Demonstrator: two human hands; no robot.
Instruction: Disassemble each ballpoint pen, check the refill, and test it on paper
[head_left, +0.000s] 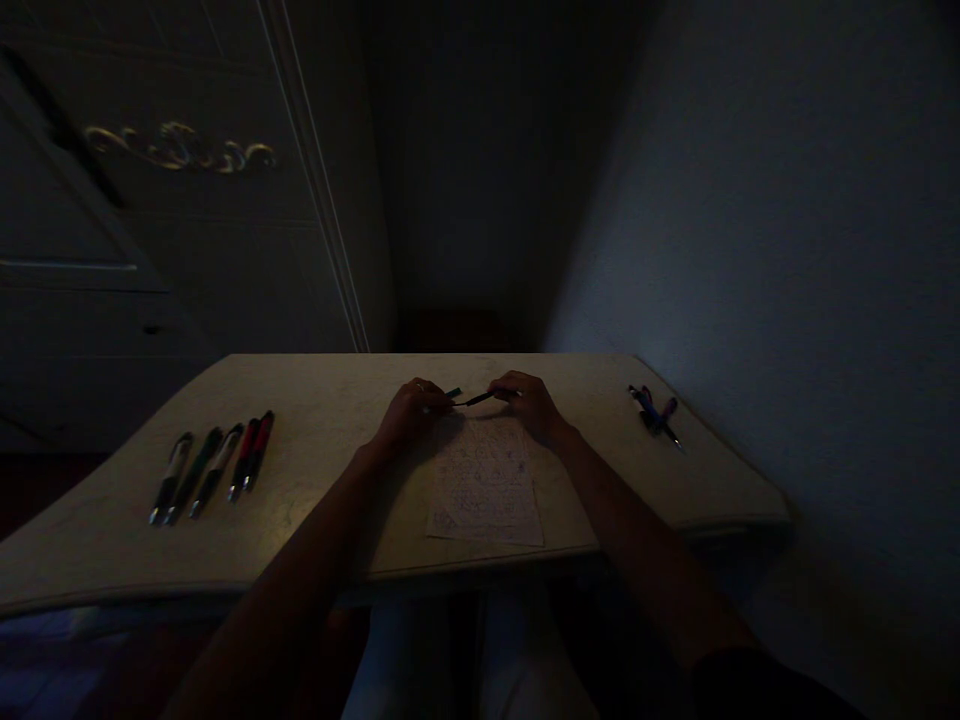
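Above the far edge of a scribbled sheet of paper (487, 490), both hands meet with pen pieces between them. My left hand (411, 412) is closed in a pinch on a thin dark piece, which looks like a pen refill; a short dark greenish pen part (453, 392) also sticks out of its fingers. My right hand (531, 402) grips a dark pen barrel (480, 398) whose end points left, at the tip of the thin piece. Dim light hides whether the two pieces touch or fit into each other.
Several click pens (214, 470) lie side by side on the left of the pale table (322, 390). A small pile of pens or pen parts (655, 412) is near the right edge. A wall (787, 250) rises on the right, and a cabinet (187, 250) stands behind left.
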